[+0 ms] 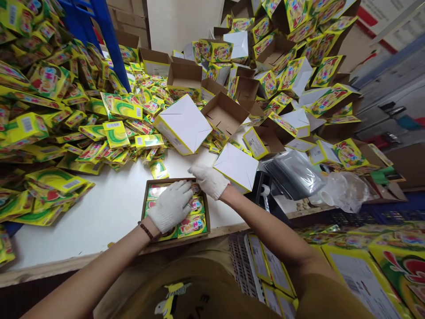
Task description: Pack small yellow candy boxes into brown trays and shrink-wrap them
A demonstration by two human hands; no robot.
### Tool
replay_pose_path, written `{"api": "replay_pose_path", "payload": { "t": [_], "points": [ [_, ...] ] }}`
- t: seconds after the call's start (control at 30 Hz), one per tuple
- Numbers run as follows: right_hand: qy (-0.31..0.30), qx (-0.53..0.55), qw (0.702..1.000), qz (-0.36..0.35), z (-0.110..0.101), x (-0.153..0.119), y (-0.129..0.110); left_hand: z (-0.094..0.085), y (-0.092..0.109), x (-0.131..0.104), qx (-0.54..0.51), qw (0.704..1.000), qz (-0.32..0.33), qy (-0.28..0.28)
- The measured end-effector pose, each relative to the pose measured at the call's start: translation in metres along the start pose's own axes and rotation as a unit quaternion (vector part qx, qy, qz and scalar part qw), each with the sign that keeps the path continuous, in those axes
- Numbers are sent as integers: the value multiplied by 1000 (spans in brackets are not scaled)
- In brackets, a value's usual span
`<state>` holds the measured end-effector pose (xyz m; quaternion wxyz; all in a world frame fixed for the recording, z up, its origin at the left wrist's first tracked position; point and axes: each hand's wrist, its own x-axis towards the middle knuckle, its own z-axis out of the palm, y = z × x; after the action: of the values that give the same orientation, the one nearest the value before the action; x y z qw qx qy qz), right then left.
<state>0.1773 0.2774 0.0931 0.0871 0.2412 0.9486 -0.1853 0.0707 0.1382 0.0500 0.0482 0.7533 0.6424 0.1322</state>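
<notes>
A shallow brown-edged carton [208, 223] stands at the front edge of the white table, filled with yellow-green candy packs [191, 226] marked TWINS. My left hand [171, 206], in a white knitted glove, lies flat over these packs with its fingers stretched out. At the carton's far right corner is my right hand [212, 181], gloved as well. One of its fingers reaches left above the far rim; the others are partly hidden. A loose yellow pack [159, 169] lies just beyond the carton. Close to my right hand rests an upturned carton [236, 166] with a white bottom.
A large heap of yellow packs [66, 106] covers the table's left side. Empty display cartons [226, 113] pile up at the back and right. A black tape dispenser [265, 190] and clear plastic wrap [295, 173] lie right. Filled cartons [358, 270] sit below the table at right.
</notes>
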Motion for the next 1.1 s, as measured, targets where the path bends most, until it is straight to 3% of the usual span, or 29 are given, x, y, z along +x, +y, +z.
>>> {"api": "replay_pose_path", "payload": {
  "t": [0.07, 0.17, 0.43, 0.7, 0.8, 0.87, 0.97, 1.1],
  "points": [
    [31, 18, 998, 58, 0, -3, 10, 6, -3, 7, 0, 999, 37, -20],
    [-20, 17, 995, 95, 9, -8, 15, 15, -2, 10, 5, 998, 47, -39],
    [-32, -2, 996, 85, 18, -10, 12, 24, 5, 4, 11, 999, 27, -17],
    [-20, 31, 997, 70, 19, -14, 21, 30, 15, -12, 27, 993, 84, -72],
    [-35, 0, 997, 69, 14, -12, 15, 26, 17, -13, -12, 994, 75, -78],
    [0, -25, 997, 78, 9, -12, 6, 16, 14, -12, -88, 991, 69, -76],
    [50, -23, 996, 68, 7, -16, -14, -5, -3, -13, -202, 979, 4, -24],
    [-36, 9, 998, 60, 27, -23, -40, -32, -52, -6, -177, 953, -215, 120]
  ]
}}
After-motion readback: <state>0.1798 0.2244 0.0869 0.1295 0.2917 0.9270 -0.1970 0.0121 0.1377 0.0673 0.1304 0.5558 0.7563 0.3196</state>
